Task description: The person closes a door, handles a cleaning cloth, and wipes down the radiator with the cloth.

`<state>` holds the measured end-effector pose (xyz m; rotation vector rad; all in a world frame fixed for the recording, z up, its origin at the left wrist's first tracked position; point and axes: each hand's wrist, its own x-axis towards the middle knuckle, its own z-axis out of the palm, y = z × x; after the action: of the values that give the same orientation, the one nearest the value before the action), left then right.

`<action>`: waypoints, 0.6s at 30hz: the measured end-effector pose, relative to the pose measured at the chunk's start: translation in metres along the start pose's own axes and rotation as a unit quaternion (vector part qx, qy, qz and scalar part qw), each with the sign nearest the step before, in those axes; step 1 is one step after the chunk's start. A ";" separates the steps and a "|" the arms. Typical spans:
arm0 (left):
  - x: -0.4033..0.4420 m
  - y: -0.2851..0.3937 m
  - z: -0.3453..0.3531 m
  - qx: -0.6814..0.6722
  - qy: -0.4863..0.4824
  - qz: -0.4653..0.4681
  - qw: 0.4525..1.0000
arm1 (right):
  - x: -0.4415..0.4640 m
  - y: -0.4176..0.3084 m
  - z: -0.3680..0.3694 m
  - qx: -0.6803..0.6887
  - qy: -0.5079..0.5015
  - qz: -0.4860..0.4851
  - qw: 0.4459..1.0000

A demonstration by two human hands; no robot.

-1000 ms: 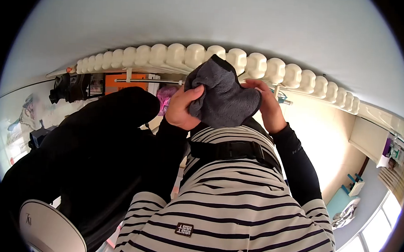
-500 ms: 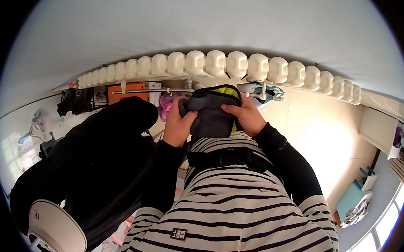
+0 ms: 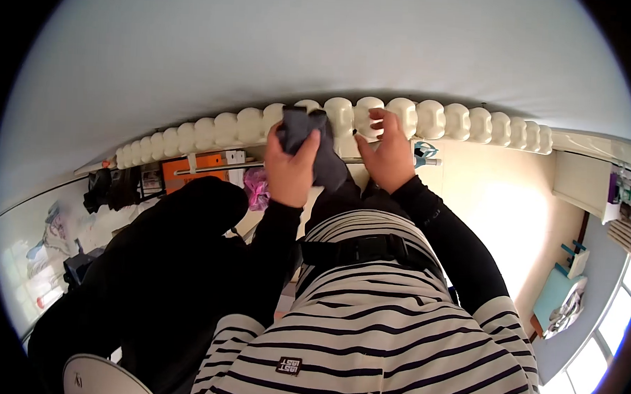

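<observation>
In front of my waist, my left hand [image 3: 290, 169] grips a dark grey cloth [image 3: 322, 155], with the thumb lying across its near face. The cloth looks bunched into a narrow bundle, and its lower end is blurred. My right hand [image 3: 388, 152] is apart from the cloth, just to its right, with the fingers spread and slightly curled and nothing between them. Behind both hands runs a row of cream rounded knobs [image 3: 401, 118] along the edge of a pale surface [image 3: 322, 42].
To my left is a person in black clothing [image 3: 179, 261] with a pale cap [image 3: 103, 379]. A metal rail [image 3: 222, 167], an orange box [image 3: 190, 170] and a pink bag [image 3: 257, 189] lie beyond. At right are a white cabinet [image 3: 580, 184] and a light blue item [image 3: 557, 295].
The cloth, earlier spread between both hands with a yellow-green side showing, is now bunched in my left hand. My right hand has let go of it and opened.
</observation>
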<state>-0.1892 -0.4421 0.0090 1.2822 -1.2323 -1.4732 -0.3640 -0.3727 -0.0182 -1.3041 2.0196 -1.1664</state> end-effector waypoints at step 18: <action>0.042 -0.042 0.079 0.446 -0.174 0.144 0.866 | -0.004 0.014 -0.008 0.093 -0.033 0.100 0.990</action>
<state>-0.2731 -0.4620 -0.0394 1.3085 -2.4105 -0.9283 -0.3751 -0.3629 -0.0261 -1.0118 1.8941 -1.1704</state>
